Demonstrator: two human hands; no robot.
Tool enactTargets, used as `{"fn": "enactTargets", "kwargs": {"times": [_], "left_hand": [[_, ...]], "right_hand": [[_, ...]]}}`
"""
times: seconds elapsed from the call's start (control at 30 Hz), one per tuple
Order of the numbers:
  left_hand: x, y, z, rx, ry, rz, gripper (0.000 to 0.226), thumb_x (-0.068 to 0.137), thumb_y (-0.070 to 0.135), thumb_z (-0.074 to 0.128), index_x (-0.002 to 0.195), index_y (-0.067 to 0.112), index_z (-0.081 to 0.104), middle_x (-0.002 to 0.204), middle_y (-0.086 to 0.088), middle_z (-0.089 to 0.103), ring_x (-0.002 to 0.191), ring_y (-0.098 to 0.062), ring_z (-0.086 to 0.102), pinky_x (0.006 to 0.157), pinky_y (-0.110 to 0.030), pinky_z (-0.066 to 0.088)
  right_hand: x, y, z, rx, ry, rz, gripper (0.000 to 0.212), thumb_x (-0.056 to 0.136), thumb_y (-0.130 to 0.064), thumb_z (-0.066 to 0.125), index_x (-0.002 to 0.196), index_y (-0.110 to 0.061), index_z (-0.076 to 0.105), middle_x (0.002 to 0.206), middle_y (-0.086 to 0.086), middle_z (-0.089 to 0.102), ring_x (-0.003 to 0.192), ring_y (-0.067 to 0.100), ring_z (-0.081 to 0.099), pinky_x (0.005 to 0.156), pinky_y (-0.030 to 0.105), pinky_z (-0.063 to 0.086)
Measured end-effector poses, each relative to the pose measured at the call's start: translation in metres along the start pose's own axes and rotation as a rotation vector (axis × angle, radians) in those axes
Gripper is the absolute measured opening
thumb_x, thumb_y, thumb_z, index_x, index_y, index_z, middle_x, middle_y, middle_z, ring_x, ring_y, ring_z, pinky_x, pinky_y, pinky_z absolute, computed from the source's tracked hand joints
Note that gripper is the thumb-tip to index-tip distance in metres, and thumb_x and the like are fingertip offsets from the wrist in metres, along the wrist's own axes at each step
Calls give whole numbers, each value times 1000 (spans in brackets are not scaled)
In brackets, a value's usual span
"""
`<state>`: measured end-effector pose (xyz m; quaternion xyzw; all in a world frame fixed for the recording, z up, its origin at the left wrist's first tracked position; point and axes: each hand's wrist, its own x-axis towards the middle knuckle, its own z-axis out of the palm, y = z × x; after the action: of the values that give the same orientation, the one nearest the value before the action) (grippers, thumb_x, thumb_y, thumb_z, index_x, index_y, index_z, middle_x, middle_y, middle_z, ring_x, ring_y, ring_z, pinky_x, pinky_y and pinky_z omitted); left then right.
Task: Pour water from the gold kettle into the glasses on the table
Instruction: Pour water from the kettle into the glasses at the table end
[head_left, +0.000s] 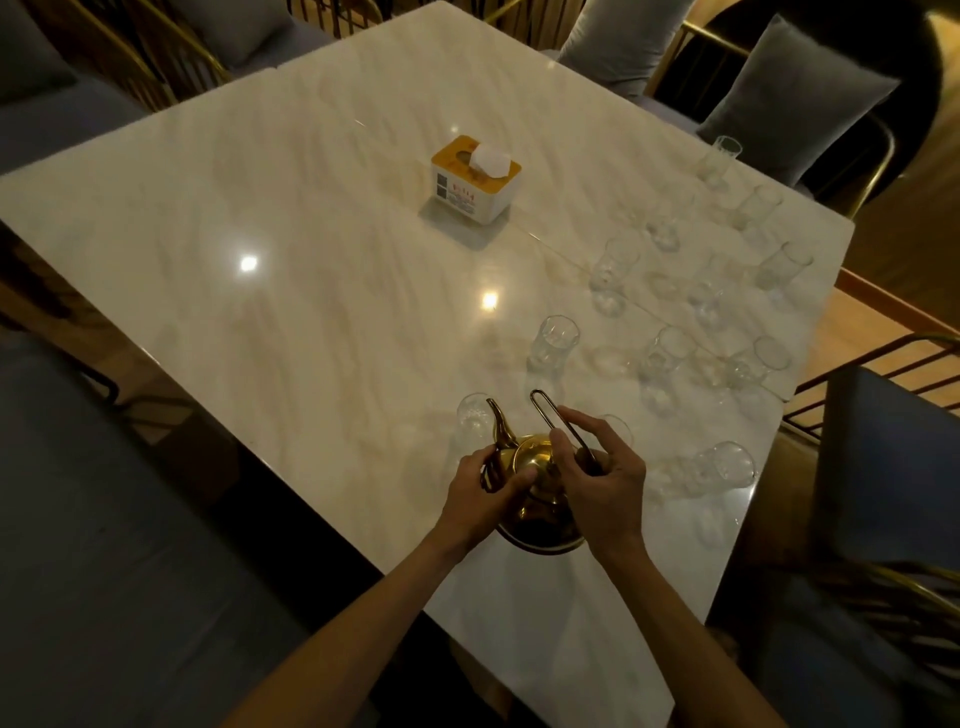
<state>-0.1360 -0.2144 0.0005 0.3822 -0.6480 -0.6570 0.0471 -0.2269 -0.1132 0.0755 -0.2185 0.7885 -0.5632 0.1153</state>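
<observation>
The kettle sits on the near edge of the pale marble table, at about six o'clock, its curved spout pointing away toward eleven. The left hand curls around the side of the kettle below the spout, thumb on the lid. The right hand pinches the thin wire handle, which stands tilted up. One glass stands just behind the spout; another glass stands further off at twelve. More glasses are scattered toward two o'clock. A tissue box sits mid-table, far off.
</observation>
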Motion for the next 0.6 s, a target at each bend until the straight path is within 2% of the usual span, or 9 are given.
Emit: {"fn": "enactTargets", "kwargs": {"times": [0.1,0.23,0.4,0.5,0.6], "left_hand": [[3,-5,0,-9,-20,-18,59,88,47,68,139,25,49,136,4,46,117,-10,44,92,-25,40],[4,-10,1,-26,-47,-49,55,88,48,67,136,27,50,129,8,45,116,-10,45,91,-24,40],[6,-16,2,-45,-63,-70,58,87,51,68,135,23,52,127,7,48,116,-14,51,91,-26,45],[9,-21,3,-54,-79,-96,74,75,69,69,132,26,53,130,4,52,119,-21,56,101,-39,52],[11,-26,4,-77,-94,-124,94,57,85,67,130,27,53,131,1,54,115,-23,60,97,-47,56]], "right_hand": [[0,4,2,-14,-14,6,33,92,-22,71,116,-44,65,96,-1,76,78,11,75,68,27,63],[2,7,4,-43,-35,22,30,92,-22,72,118,-38,68,87,-3,76,72,11,75,66,31,64],[5,9,6,-76,-44,26,29,91,-22,72,118,-34,70,82,-8,74,67,8,72,65,28,63],[7,9,7,-100,-44,31,29,91,-21,73,117,-35,70,78,-10,72,62,12,71,63,33,64],[9,10,5,-121,-47,36,28,91,-24,73,117,-36,71,65,-4,69,53,22,66,59,44,62]]}}
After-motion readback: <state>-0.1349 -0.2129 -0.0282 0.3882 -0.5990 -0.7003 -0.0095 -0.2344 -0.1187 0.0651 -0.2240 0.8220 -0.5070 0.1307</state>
